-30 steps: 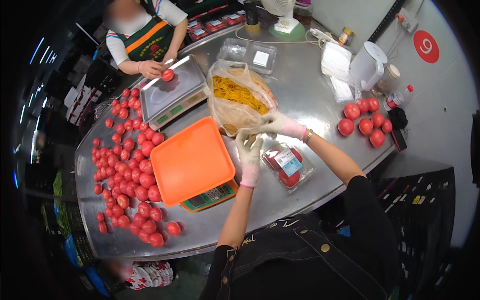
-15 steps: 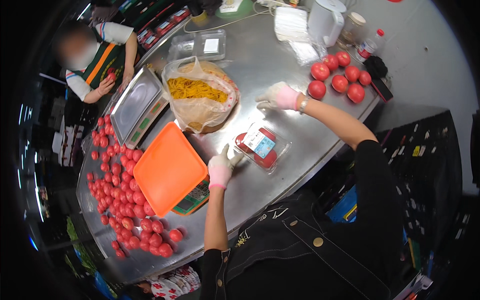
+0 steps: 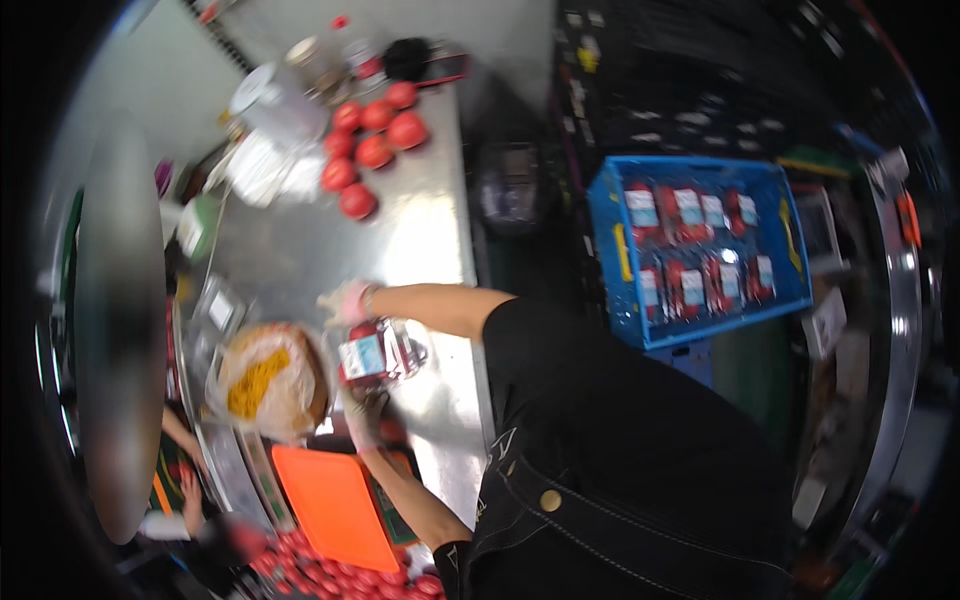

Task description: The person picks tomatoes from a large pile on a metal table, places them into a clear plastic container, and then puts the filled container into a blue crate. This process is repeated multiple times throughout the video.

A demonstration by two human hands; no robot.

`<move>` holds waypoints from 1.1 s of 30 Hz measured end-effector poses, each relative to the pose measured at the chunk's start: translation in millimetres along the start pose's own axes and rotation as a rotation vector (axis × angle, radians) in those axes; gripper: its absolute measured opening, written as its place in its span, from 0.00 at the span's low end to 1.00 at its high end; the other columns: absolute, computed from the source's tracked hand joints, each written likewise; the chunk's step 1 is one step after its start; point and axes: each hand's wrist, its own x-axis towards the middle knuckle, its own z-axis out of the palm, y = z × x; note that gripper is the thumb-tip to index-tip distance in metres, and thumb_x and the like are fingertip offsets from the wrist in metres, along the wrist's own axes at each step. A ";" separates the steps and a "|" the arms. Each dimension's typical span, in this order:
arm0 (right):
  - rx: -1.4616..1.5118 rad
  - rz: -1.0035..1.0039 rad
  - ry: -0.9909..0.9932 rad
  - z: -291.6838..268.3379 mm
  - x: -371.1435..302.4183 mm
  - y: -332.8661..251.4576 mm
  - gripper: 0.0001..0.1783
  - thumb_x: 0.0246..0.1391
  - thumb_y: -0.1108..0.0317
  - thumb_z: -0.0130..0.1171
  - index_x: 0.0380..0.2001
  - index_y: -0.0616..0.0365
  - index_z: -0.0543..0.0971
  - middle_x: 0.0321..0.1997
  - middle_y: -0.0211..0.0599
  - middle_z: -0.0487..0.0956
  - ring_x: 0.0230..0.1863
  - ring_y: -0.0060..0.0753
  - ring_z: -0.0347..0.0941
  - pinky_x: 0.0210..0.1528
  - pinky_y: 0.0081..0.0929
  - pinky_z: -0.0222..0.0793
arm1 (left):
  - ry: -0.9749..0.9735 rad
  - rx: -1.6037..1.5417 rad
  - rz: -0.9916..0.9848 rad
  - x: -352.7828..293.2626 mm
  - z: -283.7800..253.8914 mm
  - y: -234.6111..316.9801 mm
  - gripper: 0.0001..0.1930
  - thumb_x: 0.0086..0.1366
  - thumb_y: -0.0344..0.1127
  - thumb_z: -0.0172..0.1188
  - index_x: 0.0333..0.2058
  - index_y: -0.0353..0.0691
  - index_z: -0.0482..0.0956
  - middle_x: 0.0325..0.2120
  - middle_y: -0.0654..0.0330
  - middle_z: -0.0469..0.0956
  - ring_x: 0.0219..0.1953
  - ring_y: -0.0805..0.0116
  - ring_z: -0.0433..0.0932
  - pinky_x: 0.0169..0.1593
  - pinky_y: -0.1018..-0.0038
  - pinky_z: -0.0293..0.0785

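A clear plastic pack of tomatoes (image 3: 362,356), with a white and blue label, is at the middle of the steel table, seemingly just above it. My left hand (image 3: 362,418), in a pale glove with a pink cuff, grips the pack's near side, its fingers partly hidden. At the pack's far edge is my right hand (image 3: 346,303), gloved the same way. Its fingers are smeared by motion, so its grip on the pack is unclear.
Loose tomatoes (image 3: 374,152) sit at the table's far end. A bag of yellow strands (image 3: 262,380) and an orange scale tray (image 3: 335,505) stand left. More tomatoes (image 3: 330,578) lie nearest. A blue crate (image 3: 625,335) of labelled packs is at right. A co-worker's hand (image 3: 190,490) shows lower left.
The view has swung right, bringing the blue crate into sight. My hands have come together at the tomato pack, which was lying on the table between them.
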 end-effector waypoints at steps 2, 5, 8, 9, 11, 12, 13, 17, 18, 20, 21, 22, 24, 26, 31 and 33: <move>-0.030 -0.021 0.065 4.4 2.6 -1.4 0.37 0.52 0.44 0.55 0.62 0.51 0.67 0.62 0.44 0.73 0.60 0.49 0.71 0.60 0.46 0.66 | 0.129 -0.256 -0.130 14.4 -21.3 -13.4 0.30 0.70 0.52 0.49 0.68 0.66 0.51 0.49 0.57 0.73 0.46 0.56 0.76 0.51 0.56 0.75; -0.076 0.074 0.077 -3.3 -11.1 1.0 0.34 0.52 0.46 0.55 0.59 0.51 0.71 0.60 0.44 0.75 0.59 0.48 0.72 0.59 0.47 0.67 | -0.002 -0.229 -0.182 -0.3 27.2 34.7 0.37 0.65 0.64 0.52 0.69 0.61 0.52 0.60 0.55 0.65 0.57 0.52 0.68 0.58 0.50 0.69; 0.028 0.223 0.009 15.5 17.8 33.6 0.32 0.47 0.44 0.57 0.50 0.55 0.81 0.53 0.46 0.80 0.56 0.47 0.75 0.57 0.44 0.69 | 0.065 -0.281 -0.060 -19.0 68.9 29.3 0.34 0.68 0.58 0.51 0.68 0.55 0.55 0.63 0.48 0.59 0.60 0.49 0.65 0.59 0.49 0.69; 0.143 0.303 -0.048 22.1 8.7 27.4 0.35 0.45 0.39 0.58 0.48 0.56 0.82 0.52 0.46 0.80 0.55 0.45 0.75 0.57 0.43 0.69 | 0.137 -0.319 -0.007 -39.3 92.8 29.0 0.34 0.68 0.56 0.52 0.69 0.55 0.54 0.65 0.45 0.53 0.63 0.46 0.61 0.60 0.48 0.67; 0.251 0.320 -0.151 11.0 -22.2 11.6 0.42 0.42 0.31 0.59 0.47 0.58 0.82 0.51 0.48 0.81 0.54 0.44 0.76 0.56 0.42 0.69 | 0.136 -0.568 0.010 -48.2 103.7 23.1 0.35 0.67 0.53 0.56 0.68 0.54 0.55 0.66 0.47 0.52 0.64 0.47 0.59 0.60 0.46 0.68; 0.252 0.271 -0.194 5.6 -34.9 15.1 0.45 0.40 0.29 0.59 0.48 0.58 0.82 0.50 0.48 0.81 0.54 0.44 0.76 0.56 0.41 0.69 | 0.119 -0.633 0.015 -50.8 119.3 29.3 0.35 0.66 0.53 0.58 0.68 0.54 0.55 0.67 0.48 0.52 0.64 0.48 0.60 0.60 0.46 0.68; 0.240 0.198 -0.253 2.8 -47.1 6.7 0.47 0.39 0.26 0.59 0.48 0.59 0.82 0.50 0.48 0.81 0.53 0.44 0.76 0.56 0.41 0.68 | 0.115 -0.672 0.078 -40.3 112.1 17.4 0.34 0.66 0.53 0.58 0.67 0.54 0.57 0.65 0.48 0.56 0.63 0.50 0.63 0.60 0.48 0.69; 0.558 0.052 -0.113 -2.9 -118.6 29.0 0.56 0.41 0.38 0.69 0.65 0.64 0.62 0.56 0.48 0.76 0.52 0.42 0.75 0.52 0.32 0.71 | 0.051 -0.583 0.143 -65.5 173.9 42.1 0.32 0.66 0.56 0.54 0.61 0.40 0.65 0.58 0.54 0.69 0.58 0.58 0.71 0.57 0.55 0.74; 0.572 -0.050 -0.002 11.0 -123.7 51.2 0.59 0.43 0.43 0.70 0.69 0.64 0.54 0.58 0.46 0.74 0.53 0.39 0.74 0.52 0.30 0.71 | -0.055 -0.579 0.161 -70.5 188.8 44.6 0.33 0.66 0.57 0.54 0.61 0.38 0.65 0.58 0.54 0.69 0.58 0.58 0.71 0.57 0.57 0.74; 0.968 0.123 -0.118 -67.1 -237.8 16.9 0.54 0.49 0.51 0.68 0.70 0.65 0.51 0.59 0.43 0.72 0.55 0.30 0.71 0.56 0.24 0.67 | -0.095 -0.361 0.225 -95.8 219.4 57.7 0.34 0.67 0.55 0.53 0.63 0.38 0.61 0.59 0.52 0.67 0.59 0.61 0.70 0.58 0.58 0.73; 1.059 0.126 0.031 -70.9 -272.2 32.8 0.50 0.51 0.55 0.65 0.70 0.65 0.52 0.60 0.41 0.71 0.57 0.28 0.69 0.58 0.22 0.64 | -0.168 -0.341 0.232 -117.9 257.4 76.9 0.34 0.68 0.51 0.54 0.65 0.40 0.57 0.60 0.52 0.66 0.59 0.62 0.71 0.57 0.59 0.73; 1.143 0.129 0.182 -71.0 -302.1 52.4 0.47 0.54 0.58 0.63 0.70 0.65 0.53 0.61 0.39 0.70 0.58 0.25 0.67 0.60 0.21 0.62 | -0.243 -0.324 0.240 -136.5 288.3 87.9 0.34 0.68 0.46 0.54 0.67 0.41 0.53 0.61 0.52 0.64 0.58 0.62 0.71 0.57 0.60 0.74; 1.432 0.094 0.455 -69.0 -379.9 93.9 0.38 0.60 0.60 0.58 0.69 0.63 0.57 0.60 0.38 0.73 0.59 0.27 0.69 0.62 0.24 0.64 | -0.552 -0.190 0.166 -127.2 303.1 48.5 0.36 0.67 0.34 0.53 0.69 0.43 0.47 0.62 0.50 0.63 0.59 0.57 0.70 0.57 0.61 0.72; 1.498 0.170 0.699 -79.2 -457.7 114.3 0.30 0.62 0.59 0.55 0.61 0.67 0.68 0.62 0.41 0.72 0.62 0.30 0.69 0.64 0.27 0.63 | -0.779 -0.129 0.022 -146.5 312.1 45.0 0.40 0.62 0.19 0.51 0.70 0.41 0.45 0.63 0.47 0.62 0.61 0.54 0.68 0.60 0.61 0.69; 1.128 0.554 1.344 -120.7 -641.7 176.8 0.21 0.62 0.60 0.54 0.53 0.60 0.75 0.51 0.38 0.79 0.50 0.31 0.76 0.55 0.29 0.72 | -0.445 0.021 0.056 -137.9 296.0 16.8 0.24 0.67 0.25 0.49 0.61 0.29 0.61 0.53 0.48 0.71 0.51 0.59 0.76 0.53 0.69 0.74; 1.111 0.620 1.282 -150.4 -682.5 207.1 0.24 0.63 0.56 0.52 0.56 0.61 0.73 0.53 0.37 0.78 0.52 0.30 0.75 0.56 0.29 0.71 | -0.221 -0.064 0.033 -129.7 263.9 1.4 0.20 0.68 0.25 0.50 0.58 0.28 0.65 0.48 0.49 0.74 0.45 0.63 0.78 0.47 0.74 0.76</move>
